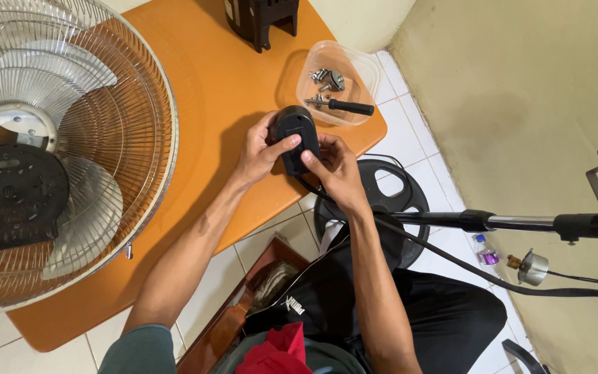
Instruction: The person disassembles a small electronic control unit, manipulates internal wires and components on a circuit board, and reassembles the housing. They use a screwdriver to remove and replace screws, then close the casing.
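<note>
White floor tiles and a pale wall surround a low orange table (209, 83), seen from above. Both hands meet near the table's edge at about 4 o'clock of its top, holding a small black plastic housing (295, 135). Left hand (261, 149) wraps the housing from its 9 o'clock side, thumb laid across the front, fingers curled behind. Right hand (337, 170) closes on it from 5 o'clock, thumb and fingertips pressed against the lower end. A black cord (451, 260) runs from under the housing toward 4 o'clock, across the person's lap.

Just beyond the housing, at its 1 o'clock, sits a clear plastic tub (361, 66) with screws and metal bits (328, 77) and a black-handled screwdriver (344, 106) inside. At 12 o'clock on the table's far edge stands another black plastic part (261, 17). A metal fan cage (70, 145) with pale blades and a round black back plate (12, 194) fills the table's 9 o'clock side. On the floor at 4 o'clock of the hands lies a round black base (399, 183), with a fan pole (506, 221) lying across toward 3 o'clock.
</note>
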